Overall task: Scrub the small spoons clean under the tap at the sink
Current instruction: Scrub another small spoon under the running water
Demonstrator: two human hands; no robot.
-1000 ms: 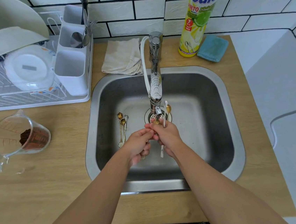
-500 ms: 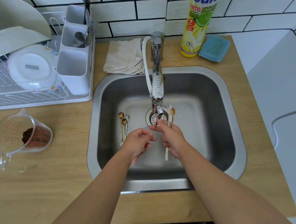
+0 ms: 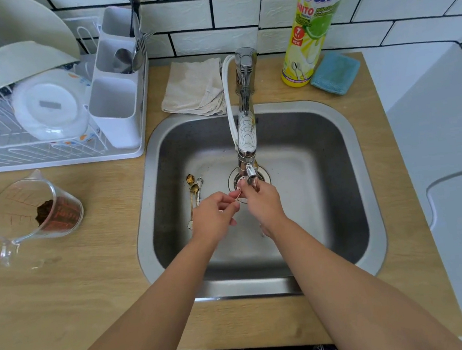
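Both hands are in the steel sink (image 3: 337,163), just under the tap spout (image 3: 251,172). My left hand (image 3: 214,216) pinches the thin handle of a small spoon (image 3: 237,197), which runs across to my right hand. My right hand (image 3: 264,204) is closed over the spoon's bowl end directly below the spout. A white handle tip (image 3: 262,232) pokes out under that hand; the rest of what it holds is hidden. Three more small spoons (image 3: 192,188), two gold and one silver, lie on the sink floor left of the drain (image 3: 236,184).
A dish rack (image 3: 36,155) with plates and a white cutlery holder (image 3: 116,101) stands at the back left. A glass measuring jug (image 3: 37,215) with brown powder sits left of the sink. Behind it are a beige cloth (image 3: 193,89), a yellow dish-soap bottle (image 3: 311,24) and a blue sponge (image 3: 334,72).
The two spoon ends that stuck up past my right hand are now hidden behind it. My hands have drawn slightly apart, showing the thin handle between them.
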